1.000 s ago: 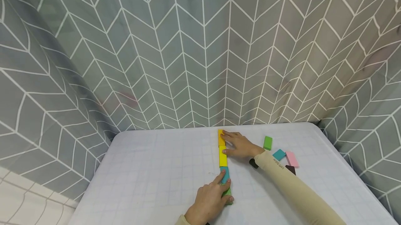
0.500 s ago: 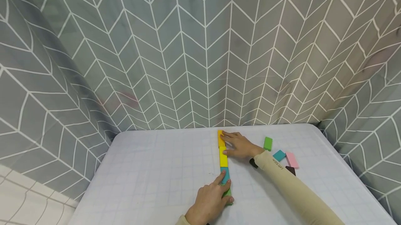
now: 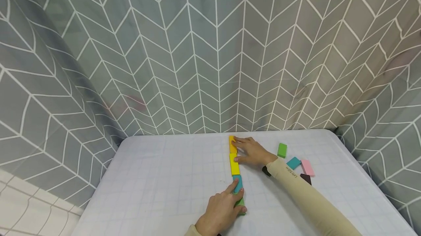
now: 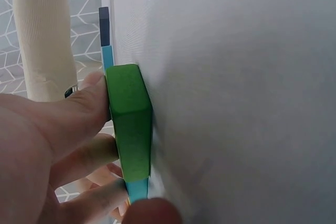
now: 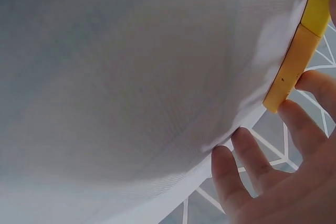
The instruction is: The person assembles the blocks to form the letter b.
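A straight row of blocks runs away from me in the head view: a green block point(image 3: 241, 202) nearest, then a blue block point(image 3: 239, 186), a yellow block point(image 3: 234, 167) and an orange block point(image 3: 232, 149). My left hand point(image 3: 218, 210) lies over the near end, its index fingertip on the blue block and its thumb on the green one. In the left wrist view the green block point(image 4: 132, 124) shows close up under thumb and fingers. At the far end my right hand point(image 3: 252, 153) touches the orange block with its fingertips, thumb at the yellow block.
To the right lie a loose green block point(image 3: 282, 150), a blue block point(image 3: 294, 162), a pink block point(image 3: 307, 167) and a dark block point(image 3: 306, 179), partly behind the right sleeve point(image 3: 296, 188). A patterned curtain point(image 3: 210, 64) hangs behind the white table point(image 3: 158, 177).
Both hands keep their places on the row. The whole view shifts very slightly; the blocks stay in line.
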Demonstrator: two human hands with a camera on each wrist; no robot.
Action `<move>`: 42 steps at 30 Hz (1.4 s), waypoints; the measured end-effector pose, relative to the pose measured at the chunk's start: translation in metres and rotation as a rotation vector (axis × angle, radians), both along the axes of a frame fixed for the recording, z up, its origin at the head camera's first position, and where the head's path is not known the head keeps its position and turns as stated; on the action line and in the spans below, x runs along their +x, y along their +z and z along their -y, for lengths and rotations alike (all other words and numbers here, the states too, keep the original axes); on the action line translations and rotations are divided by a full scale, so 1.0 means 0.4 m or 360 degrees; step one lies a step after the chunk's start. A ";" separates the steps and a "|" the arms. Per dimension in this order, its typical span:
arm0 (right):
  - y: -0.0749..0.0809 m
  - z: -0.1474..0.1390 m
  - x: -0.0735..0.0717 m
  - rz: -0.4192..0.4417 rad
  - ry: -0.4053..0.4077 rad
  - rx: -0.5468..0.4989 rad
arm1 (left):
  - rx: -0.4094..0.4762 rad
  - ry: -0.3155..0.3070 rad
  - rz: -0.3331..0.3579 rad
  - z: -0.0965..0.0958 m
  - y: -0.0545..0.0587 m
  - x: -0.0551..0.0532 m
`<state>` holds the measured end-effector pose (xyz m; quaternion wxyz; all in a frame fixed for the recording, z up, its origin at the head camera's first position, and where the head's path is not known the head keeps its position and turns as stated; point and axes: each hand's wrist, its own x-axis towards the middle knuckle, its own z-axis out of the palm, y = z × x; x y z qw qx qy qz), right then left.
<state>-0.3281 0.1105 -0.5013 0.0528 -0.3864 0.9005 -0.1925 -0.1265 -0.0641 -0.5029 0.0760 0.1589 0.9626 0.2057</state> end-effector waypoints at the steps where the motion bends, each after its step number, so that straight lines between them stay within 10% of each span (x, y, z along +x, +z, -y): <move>1: 0.001 0.001 0.000 0.0001 0.0004 0.0002 | -0.0002 0.0001 0.0002 0.000 0.000 0.000; 33: 0.013 0.009 0.021 0.0127 0.0018 0.0046 | -0.0024 -0.0001 0.0016 0.001 0.002 -0.002; 42: -0.011 0.002 0.012 0.0285 -0.0180 -0.0276 | -0.0002 0.0002 -0.0006 0.000 0.001 -0.001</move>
